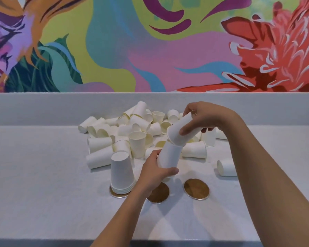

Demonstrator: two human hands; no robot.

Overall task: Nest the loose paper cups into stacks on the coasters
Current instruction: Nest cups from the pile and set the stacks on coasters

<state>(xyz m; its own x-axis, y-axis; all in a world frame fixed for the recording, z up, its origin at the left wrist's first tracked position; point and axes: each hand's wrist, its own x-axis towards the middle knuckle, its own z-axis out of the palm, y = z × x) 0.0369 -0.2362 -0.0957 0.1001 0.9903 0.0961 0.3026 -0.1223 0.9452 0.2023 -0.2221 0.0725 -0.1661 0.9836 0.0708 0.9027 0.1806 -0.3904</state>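
White paper is nearly all we see on this pale counter [43, 175]. Our left hand [152, 172] is wrapped around an upside-down cup [169, 156], thumb on the near side and fingers curled round the far side, holding it tilted in the air above the middle coaster [159, 193]. Our right hand [206, 118] grips a second upside-down cup [180, 132], thumb pressed on its wall and fingertips over its closed bottom, with its open mouth just meeting the closed end of the cup below.

To the left of our left fingers, a finished stack [122, 172] of several nested cups stands mouth-down on the left coaster [117, 194]. To the right of that hand, the right coaster [196, 188] lies bare. Beyond both sets of fingers, the pile of loose cups [132, 129] sprawls on the counter, some on their sides, a few upright.

To do this step well, we judge the two cups should be lined up along one axis before pushing, since the upper one sits at an angle to the lower. A light grip should keep the thin walls round. We would slide the upper cup down evenly, then set the pair mouth-down, centred on the middle coaster
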